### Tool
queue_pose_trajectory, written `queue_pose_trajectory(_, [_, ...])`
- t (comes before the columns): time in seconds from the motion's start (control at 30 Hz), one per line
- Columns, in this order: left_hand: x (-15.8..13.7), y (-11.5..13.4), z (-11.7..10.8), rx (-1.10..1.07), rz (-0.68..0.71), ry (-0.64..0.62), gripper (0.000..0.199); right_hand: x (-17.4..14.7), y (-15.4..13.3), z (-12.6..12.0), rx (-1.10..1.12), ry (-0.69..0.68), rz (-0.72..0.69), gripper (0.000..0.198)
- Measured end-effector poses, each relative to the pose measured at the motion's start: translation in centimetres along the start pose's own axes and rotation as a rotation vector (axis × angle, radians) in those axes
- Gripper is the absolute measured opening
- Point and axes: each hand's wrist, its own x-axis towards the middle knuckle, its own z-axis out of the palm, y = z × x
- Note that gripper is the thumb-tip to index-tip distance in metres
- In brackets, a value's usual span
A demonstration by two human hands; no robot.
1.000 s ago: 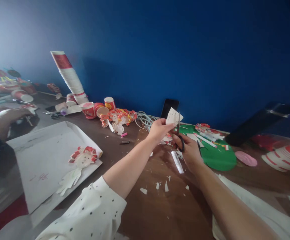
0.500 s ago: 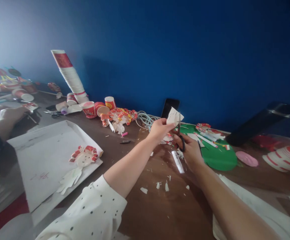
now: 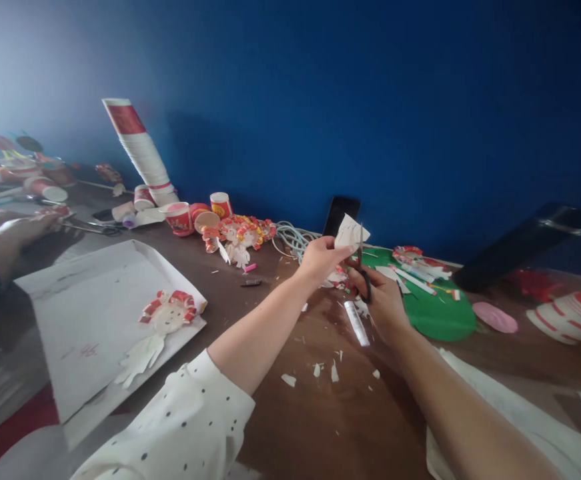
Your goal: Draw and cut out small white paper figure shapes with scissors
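Observation:
A small piece of white paper (image 3: 349, 232) with marks on it is pinched in my left hand (image 3: 323, 258). My right hand (image 3: 383, 297) grips dark-handled scissors (image 3: 364, 280), their blades upright against the right side of the paper. Below my hands a white glue stick (image 3: 357, 323) lies on the brown table (image 3: 290, 427), with paper scraps (image 3: 334, 372) scattered nearer to me. To the left, a paper doll (image 3: 167, 313) with red-and-white curls rests on a large white sheet (image 3: 100, 300).
A leaning stack of paper cups (image 3: 143, 153) and loose cups (image 3: 177, 219) stand by the blue wall. Behind my hands are a phone (image 3: 340, 212), coiled cable (image 3: 290, 237) and green sheet (image 3: 440, 313). At the left, another person's hand (image 3: 25, 230) works with scissors (image 3: 93, 225).
At the left, the other person's hand has moved, and scissors now show in it. My hands and the paper have hardly shifted.

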Motion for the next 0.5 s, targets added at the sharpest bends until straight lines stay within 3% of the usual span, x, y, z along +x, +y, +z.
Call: queue_pose_trajectory(0.5, [-0.6, 1.2, 0.1, -0.050, -0.057, 0.039, 0.021, -0.1, 0.0, 0.1, 0.023, 0.014, -0.001, 0.041])
